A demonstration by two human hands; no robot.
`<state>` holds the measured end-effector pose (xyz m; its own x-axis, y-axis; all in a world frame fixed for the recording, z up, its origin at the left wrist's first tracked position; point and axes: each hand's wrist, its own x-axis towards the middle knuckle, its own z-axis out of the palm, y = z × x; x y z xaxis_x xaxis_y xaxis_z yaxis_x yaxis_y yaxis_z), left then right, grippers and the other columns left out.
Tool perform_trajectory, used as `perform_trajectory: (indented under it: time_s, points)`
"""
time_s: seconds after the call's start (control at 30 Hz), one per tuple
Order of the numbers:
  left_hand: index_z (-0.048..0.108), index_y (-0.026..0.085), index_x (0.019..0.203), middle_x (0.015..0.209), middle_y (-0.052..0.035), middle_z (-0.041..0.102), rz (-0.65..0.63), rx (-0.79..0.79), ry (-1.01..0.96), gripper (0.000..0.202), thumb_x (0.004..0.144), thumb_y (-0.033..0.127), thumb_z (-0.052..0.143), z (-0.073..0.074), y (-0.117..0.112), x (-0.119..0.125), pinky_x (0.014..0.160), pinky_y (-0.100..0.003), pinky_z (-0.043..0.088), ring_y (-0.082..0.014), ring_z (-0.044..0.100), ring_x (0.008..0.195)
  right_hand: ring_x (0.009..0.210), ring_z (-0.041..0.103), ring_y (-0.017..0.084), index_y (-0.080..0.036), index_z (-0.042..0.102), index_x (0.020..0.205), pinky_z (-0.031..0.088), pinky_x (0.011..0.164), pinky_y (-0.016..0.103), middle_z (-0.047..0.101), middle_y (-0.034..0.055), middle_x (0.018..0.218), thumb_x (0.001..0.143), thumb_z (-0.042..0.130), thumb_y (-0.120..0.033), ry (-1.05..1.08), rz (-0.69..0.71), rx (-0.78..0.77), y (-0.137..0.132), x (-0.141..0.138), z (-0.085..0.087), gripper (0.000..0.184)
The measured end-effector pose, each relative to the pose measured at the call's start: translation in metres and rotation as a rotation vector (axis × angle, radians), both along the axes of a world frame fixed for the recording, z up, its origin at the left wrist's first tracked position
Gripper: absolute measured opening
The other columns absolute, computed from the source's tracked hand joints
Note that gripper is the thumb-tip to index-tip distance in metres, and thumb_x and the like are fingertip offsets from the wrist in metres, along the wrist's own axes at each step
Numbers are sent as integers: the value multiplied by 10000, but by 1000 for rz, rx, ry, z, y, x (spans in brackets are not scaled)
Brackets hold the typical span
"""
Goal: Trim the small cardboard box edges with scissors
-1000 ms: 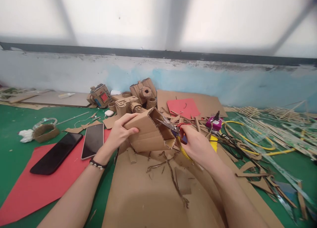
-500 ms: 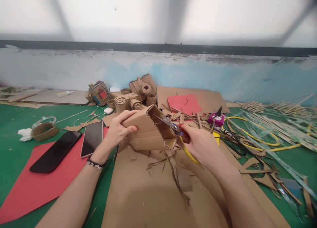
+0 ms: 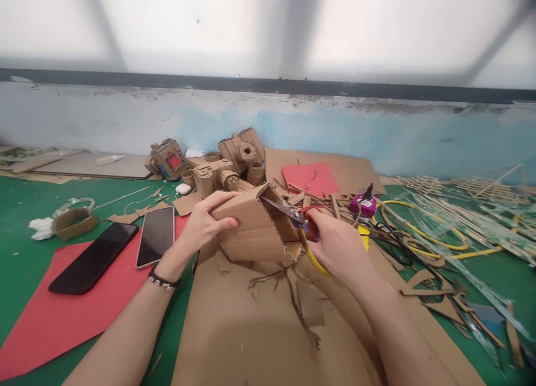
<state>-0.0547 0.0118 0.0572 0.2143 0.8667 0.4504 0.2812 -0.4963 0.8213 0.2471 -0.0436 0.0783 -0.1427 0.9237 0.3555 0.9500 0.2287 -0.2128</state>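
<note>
Over cardboard sheet, scissors against folded cardboard

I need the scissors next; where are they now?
In the head view, centre: the scissors are in the right hand, blades at the open end of the folded cardboard piece that the left hand holds.

Two hands: left hand, right hand.
One folded cardboard piece, in the left hand.
One pair of scissors, in the right hand.
Two phones, left of the left hand: black phone, pale-edged phone.
Two red sheets: large red sheet left of the left hand, small red sheet beyond the right hand.
One pink device, near the right hand, beyond it.
One cardboard ring, well left of the left hand.
One white case, beyond the left hand.
</note>
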Motion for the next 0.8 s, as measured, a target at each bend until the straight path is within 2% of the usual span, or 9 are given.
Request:
perform_trajectory:
  time_s: [0.13, 0.27, 0.43, 0.6, 0.8]
  points:
    - [820, 162, 1245, 1268, -144, 790, -9, -56, -18, 686, 764, 649, 855, 1, 0, -2, 1025, -424, 554, -380, 710, 1173, 649, 624, 238, -249, 676, 882, 241, 598, 313, 743, 73, 753, 869, 624, -353, -38, -92, -33, 0, -3, 0, 117]
    - [819, 161, 1271, 1285, -143, 791, -6, -78, -14, 709, 762, 655, 848, -1, 2, -3, 1012, -414, 554, -383, 706, 1192, 672, 626, 229, -254, 644, 850, 256, 598, 303, 739, 56, 774, 887, 594, -366, 5, -51, -35, 2, 0, -2, 128]
    - [808, 175, 1275, 1299, -138, 783, -8, -115, -43, 708, 753, 652, 857, -8, 4, 2, 968, -395, 548, -375, 700, 1195, 736, 644, 224, -252, 630, 856, 344, 624, 289, 741, 55, 850, 883, 577, -398, 123, -9, -43, 8, 5, -5, 158]
    - [763, 195, 1260, 1268, -113, 781, 17, -152, -82, 685, 778, 675, 845, -14, 2, 10, 943, -369, 532, -337, 703, 1155, 692, 621, 224, -256, 667, 876, 350, 618, 301, 719, 38, 771, 865, 590, -452, 165, -40, -107, 12, 11, -4, 211]
    - [731, 184, 1265, 1282, -120, 762, -73, -223, -120, 685, 825, 705, 796, -13, 0, 13, 873, -347, 558, -335, 701, 1144, 701, 604, 216, -252, 640, 866, 346, 622, 298, 716, 37, 768, 878, 580, -493, 218, 13, -151, 17, 20, -3, 249]
